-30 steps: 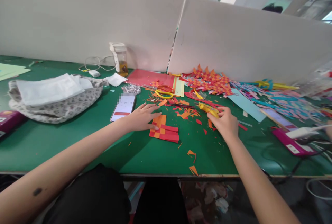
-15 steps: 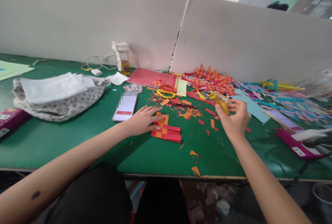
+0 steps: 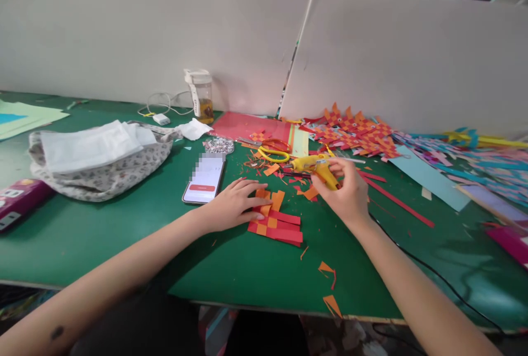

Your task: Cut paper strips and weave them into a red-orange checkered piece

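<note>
Two bare hands, right hand gripping yellow plastic glue gun, left hand flat on woven paper

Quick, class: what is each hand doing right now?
Left hand: open, flat on the woven paper piece.
Right hand: closed, holding the yellow glue gun.

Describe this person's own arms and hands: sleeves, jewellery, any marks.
Both forearms are bare to the frame's edge, with no sleeves in view. The left hand and right hand show no rings, watch or gloves. A small dark mark sits on the left forearm near the elbow. Nails look short and unpainted.
</note>
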The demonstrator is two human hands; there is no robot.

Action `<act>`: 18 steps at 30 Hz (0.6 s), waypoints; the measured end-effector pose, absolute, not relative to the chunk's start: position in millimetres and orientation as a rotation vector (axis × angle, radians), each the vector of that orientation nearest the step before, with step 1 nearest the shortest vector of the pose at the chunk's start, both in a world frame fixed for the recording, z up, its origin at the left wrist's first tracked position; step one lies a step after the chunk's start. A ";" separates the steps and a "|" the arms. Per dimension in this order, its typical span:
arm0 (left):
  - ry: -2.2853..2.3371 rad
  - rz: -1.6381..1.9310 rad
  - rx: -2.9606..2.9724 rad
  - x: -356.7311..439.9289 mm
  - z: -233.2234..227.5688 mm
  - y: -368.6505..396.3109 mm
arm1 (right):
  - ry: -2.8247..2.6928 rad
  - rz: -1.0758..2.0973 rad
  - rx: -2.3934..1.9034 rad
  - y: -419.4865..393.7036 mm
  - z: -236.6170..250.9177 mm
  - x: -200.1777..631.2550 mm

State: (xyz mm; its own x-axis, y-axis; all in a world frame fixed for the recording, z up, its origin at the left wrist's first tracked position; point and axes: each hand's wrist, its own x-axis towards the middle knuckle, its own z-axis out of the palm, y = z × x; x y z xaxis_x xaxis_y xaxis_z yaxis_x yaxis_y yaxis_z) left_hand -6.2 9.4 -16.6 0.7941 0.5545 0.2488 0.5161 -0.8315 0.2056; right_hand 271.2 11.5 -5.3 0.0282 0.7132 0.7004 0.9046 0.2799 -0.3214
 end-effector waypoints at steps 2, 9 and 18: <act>0.817 0.519 2.823 -6.5 -17.0 9.6 | -1.750 -0.256 -1.505 11.3 -10.9 272.2; 0.806 0.653 2.684 -5.7 -19.7 5.2 | -1.734 -0.206 -1.519 9.2 -10.1 271.8; 0.854 0.773 2.490 -3.5 -26.6 1.5 | -1.763 -0.223 -1.479 7.3 -10.4 271.5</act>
